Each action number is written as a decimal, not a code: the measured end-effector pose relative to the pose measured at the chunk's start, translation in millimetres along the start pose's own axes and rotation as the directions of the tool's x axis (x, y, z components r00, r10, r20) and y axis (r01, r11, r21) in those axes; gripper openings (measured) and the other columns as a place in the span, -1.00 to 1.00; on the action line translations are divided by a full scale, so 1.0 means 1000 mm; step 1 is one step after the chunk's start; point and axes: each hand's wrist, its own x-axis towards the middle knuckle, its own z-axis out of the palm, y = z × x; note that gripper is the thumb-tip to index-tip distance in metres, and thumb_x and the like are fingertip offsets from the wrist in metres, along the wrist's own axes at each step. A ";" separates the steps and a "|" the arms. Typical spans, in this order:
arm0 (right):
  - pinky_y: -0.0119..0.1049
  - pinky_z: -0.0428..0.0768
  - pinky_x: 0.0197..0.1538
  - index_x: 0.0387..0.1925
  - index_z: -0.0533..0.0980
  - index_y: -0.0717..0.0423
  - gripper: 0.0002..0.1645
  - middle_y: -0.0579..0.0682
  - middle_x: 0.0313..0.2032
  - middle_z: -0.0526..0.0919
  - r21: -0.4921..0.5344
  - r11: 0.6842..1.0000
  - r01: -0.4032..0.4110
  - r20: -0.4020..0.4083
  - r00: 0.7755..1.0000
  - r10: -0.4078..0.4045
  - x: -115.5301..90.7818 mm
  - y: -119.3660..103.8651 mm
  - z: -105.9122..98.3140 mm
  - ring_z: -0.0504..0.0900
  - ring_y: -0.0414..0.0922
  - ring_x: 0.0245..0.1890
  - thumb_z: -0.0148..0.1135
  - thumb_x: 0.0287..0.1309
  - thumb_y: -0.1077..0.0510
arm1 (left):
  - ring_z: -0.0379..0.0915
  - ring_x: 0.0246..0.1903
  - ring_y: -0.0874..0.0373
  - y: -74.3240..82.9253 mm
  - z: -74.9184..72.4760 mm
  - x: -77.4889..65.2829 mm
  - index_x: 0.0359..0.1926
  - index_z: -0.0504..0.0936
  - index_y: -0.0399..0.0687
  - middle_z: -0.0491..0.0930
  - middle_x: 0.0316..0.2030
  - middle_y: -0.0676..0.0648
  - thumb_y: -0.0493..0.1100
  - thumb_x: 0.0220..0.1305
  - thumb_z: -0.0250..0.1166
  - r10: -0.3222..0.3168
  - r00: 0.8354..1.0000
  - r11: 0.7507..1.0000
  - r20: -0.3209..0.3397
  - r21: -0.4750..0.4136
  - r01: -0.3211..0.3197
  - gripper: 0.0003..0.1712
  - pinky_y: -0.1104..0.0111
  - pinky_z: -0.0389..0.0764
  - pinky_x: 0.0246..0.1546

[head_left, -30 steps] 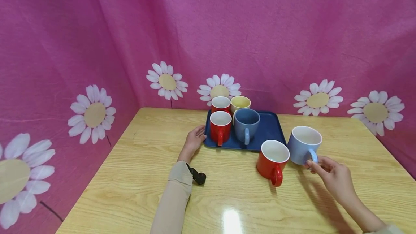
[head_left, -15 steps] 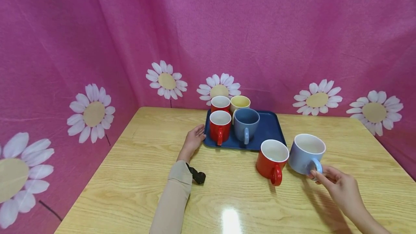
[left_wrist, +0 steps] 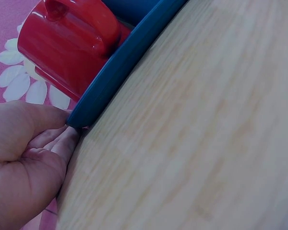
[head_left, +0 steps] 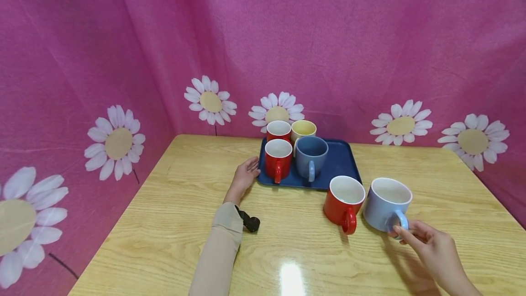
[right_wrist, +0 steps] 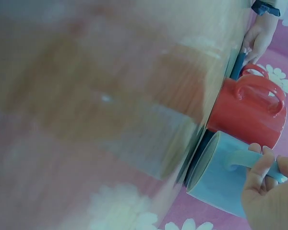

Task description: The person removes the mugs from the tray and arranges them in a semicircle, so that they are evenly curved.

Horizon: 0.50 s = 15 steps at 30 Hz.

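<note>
My right hand (head_left: 437,252) pinches the handle of a light blue mug (head_left: 380,211) between thumb and fingers. The mug is upright and low at the table, just right of a red mug (head_left: 340,209) whose handle points toward me. At the back, a dark blue tray (head_left: 343,163) bears two red mugs, a greyish-blue mug (head_left: 309,159) and a yellow mug (head_left: 297,136). My left hand (head_left: 245,176) is at the tray's near left corner. In the left wrist view, the thumb meets the tray rim (left_wrist: 108,81) from above, with the fingers under it.
The wooden table (head_left: 185,223) runs up to a pink curtain (head_left: 312,35) printed with white daisies, at the back and left. A second red mug (head_left: 278,161) stands at the tray's left front, one more red mug (head_left: 272,134) behind it.
The right hand has brought the light blue mug toward me, away from the tray's right side, to beside the loose red mug. The left hand has stayed at the tray corner.
</note>
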 end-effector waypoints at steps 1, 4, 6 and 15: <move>-0.71 0.47 -0.43 -0.30 0.65 0.26 -0.79 -0.53 -0.59 0.66 0.003 1.000 -0.010 0.006 1.000 0.010 -0.001 0.000 0.000 0.55 -0.53 -0.52 0.31 0.22 0.14 | 0.32 0.37 -0.05 -0.001 0.000 0.000 0.38 0.31 -0.31 0.38 0.36 -0.26 -0.38 0.33 0.17 0.006 1.000 1.000 -0.001 0.003 -0.006 -0.39 0.21 0.42 0.39; -0.69 0.49 -0.43 -0.27 0.64 0.29 -0.76 -0.52 -0.58 0.67 0.010 0.999 -0.039 0.022 0.999 0.038 -0.004 -0.001 0.000 0.56 -0.53 -0.51 0.31 0.23 0.14 | 0.34 0.36 -0.07 0.002 0.000 -0.002 0.37 0.31 -0.34 0.38 0.35 -0.29 -0.39 0.32 0.18 0.021 1.000 1.000 -0.004 0.005 -0.021 -0.39 0.20 0.44 0.38; -0.69 0.49 -0.42 -0.24 0.64 0.30 -0.74 -0.51 -0.58 0.67 0.002 0.998 -0.062 0.034 0.997 0.062 -0.005 -0.001 0.000 0.55 -0.54 -0.50 0.30 0.24 0.13 | 0.31 0.37 -0.12 0.009 0.002 -0.007 0.37 0.28 -0.39 0.36 0.35 -0.33 -0.42 0.32 0.15 0.018 1.000 1.000 -0.004 0.001 -0.018 -0.39 0.17 0.42 0.39; -0.69 0.57 -0.37 -0.16 0.62 0.34 -0.68 -0.36 -0.50 0.75 0.037 0.991 -0.129 0.095 0.988 0.125 -0.011 0.000 0.000 0.59 -0.59 -0.40 0.27 0.27 0.11 | 0.19 0.40 -0.26 0.058 0.006 -0.035 0.37 0.19 -0.54 0.25 0.36 -0.45 -0.51 0.34 0.04 -0.067 0.998 0.997 -0.004 0.027 0.068 -0.41 0.04 0.30 0.44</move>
